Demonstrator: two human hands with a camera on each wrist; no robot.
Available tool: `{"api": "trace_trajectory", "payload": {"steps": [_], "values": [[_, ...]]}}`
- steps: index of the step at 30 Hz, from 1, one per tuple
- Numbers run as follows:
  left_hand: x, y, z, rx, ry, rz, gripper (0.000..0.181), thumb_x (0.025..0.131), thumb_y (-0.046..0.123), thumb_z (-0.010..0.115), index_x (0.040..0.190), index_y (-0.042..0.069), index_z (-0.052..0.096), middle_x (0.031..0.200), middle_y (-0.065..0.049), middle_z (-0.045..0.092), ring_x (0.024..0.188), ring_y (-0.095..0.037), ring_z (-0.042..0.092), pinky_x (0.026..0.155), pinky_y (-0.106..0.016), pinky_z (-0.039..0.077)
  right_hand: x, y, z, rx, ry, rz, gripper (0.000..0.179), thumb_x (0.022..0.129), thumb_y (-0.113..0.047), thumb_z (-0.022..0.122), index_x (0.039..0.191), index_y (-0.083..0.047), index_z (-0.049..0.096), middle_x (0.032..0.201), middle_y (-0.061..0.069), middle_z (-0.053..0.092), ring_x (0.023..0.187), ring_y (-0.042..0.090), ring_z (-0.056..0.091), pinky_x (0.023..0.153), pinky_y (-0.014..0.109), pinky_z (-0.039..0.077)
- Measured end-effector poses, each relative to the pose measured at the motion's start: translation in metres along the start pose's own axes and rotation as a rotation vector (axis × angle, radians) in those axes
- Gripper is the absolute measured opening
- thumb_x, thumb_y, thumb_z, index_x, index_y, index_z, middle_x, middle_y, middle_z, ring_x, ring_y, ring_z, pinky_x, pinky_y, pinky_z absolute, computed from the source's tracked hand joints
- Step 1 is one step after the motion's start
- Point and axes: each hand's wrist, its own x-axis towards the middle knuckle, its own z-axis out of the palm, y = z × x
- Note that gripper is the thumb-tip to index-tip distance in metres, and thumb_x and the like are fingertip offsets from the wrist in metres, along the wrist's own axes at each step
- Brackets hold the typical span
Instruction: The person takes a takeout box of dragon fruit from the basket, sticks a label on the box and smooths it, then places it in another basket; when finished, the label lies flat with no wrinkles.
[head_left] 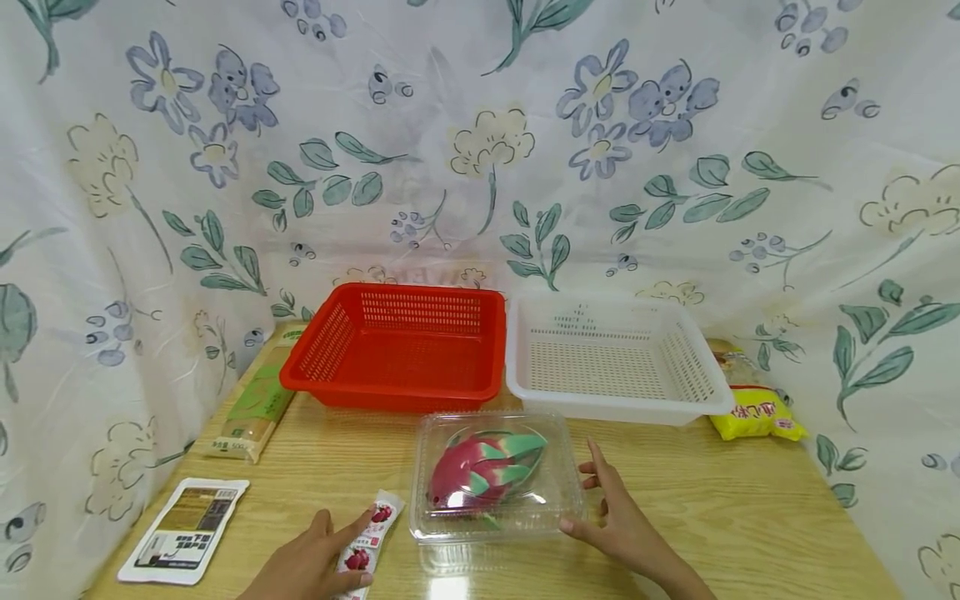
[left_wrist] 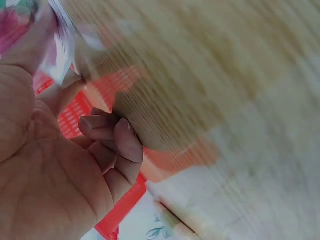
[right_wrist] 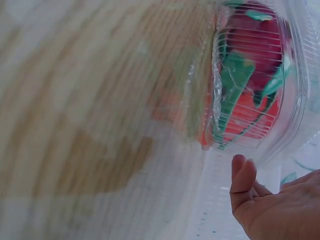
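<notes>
A clear lidded plastic box (head_left: 551, 508) with a red and green dragon fruit (head_left: 480, 475) inside sits on the wooden table, front and centre. To its left lies a narrow white packet (head_left: 358, 557) printed with red fruit. My left hand (head_left: 303, 560) has thumb and index finger at this packet, pinching it; the left wrist view shows a crinkled piece of it (left_wrist: 62, 55) between them, while the other fingers curl loosely. At the box's right side, my right hand (head_left: 618, 517) holds nothing, its fingers spread and the thumb tip near the front right corner.
Behind the box stand a red basket (head_left: 390, 400) and a white basket (head_left: 615, 408). On the left lie a white pouch (head_left: 183, 533) and a long green packet (head_left: 255, 408). A yellow bag (head_left: 757, 412) lies at the right edge, and a flowered curtain (head_left: 465, 208) hangs around the table.
</notes>
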Motion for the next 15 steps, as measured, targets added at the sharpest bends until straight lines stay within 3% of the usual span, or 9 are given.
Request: {"api": "trace_trajectory", "payload": {"steps": [3,7,10,12,15], "values": [[0.002,-0.001,-0.002,0.015,0.022,0.034,0.069,0.087,0.059,0.062,0.145,0.023,0.052,0.085,0.001,0.039,0.058,-0.005,0.035,0.053,-0.026,0.034,-0.002,-0.001,0.001,0.01,0.029,-0.006,0.108,0.082,-0.02,0.078,0.16,-0.01,0.005,0.138,0.019,0.041,0.108,0.015,0.04,0.073,0.026,0.04],[0.005,-0.001,-0.008,-0.023,0.027,0.001,0.063,0.092,0.046,0.064,0.147,0.02,0.05,0.077,0.004,0.053,0.065,-0.004,0.045,0.062,-0.03,0.042,-0.004,-0.002,0.003,-0.004,0.102,-0.068,0.109,0.079,-0.017,0.081,0.16,-0.013,0.009,0.133,0.016,0.046,0.106,0.013,0.044,0.07,0.026,0.04],[0.007,0.003,-0.013,-0.131,0.041,-0.086,0.071,0.089,0.036,0.072,0.15,0.012,0.045,0.089,-0.003,0.067,0.08,-0.009,0.057,0.077,-0.038,0.05,-0.005,-0.003,0.004,-0.012,0.17,-0.114,0.107,0.077,-0.012,0.082,0.16,-0.011,0.014,0.13,0.016,0.048,0.103,0.015,0.047,0.068,0.027,0.039],[0.008,0.005,-0.016,-0.193,0.06,-0.129,0.075,0.086,0.031,0.076,0.149,0.004,0.044,0.104,-0.014,0.069,0.092,-0.02,0.064,0.086,-0.046,0.052,-0.005,-0.005,0.004,-0.005,0.202,-0.131,0.107,0.076,-0.009,0.083,0.159,-0.012,0.016,0.128,0.016,0.049,0.102,0.015,0.047,0.068,0.027,0.039],[0.008,0.008,-0.021,-0.231,0.115,-0.175,0.081,0.082,0.029,0.08,0.148,0.001,0.043,0.128,-0.026,0.062,0.114,-0.038,0.062,0.097,-0.057,0.046,-0.005,-0.009,0.005,0.002,0.222,-0.17,0.107,0.075,-0.007,0.083,0.159,-0.015,0.018,0.126,0.017,0.049,0.1,0.015,0.048,0.069,0.026,0.039]]}}
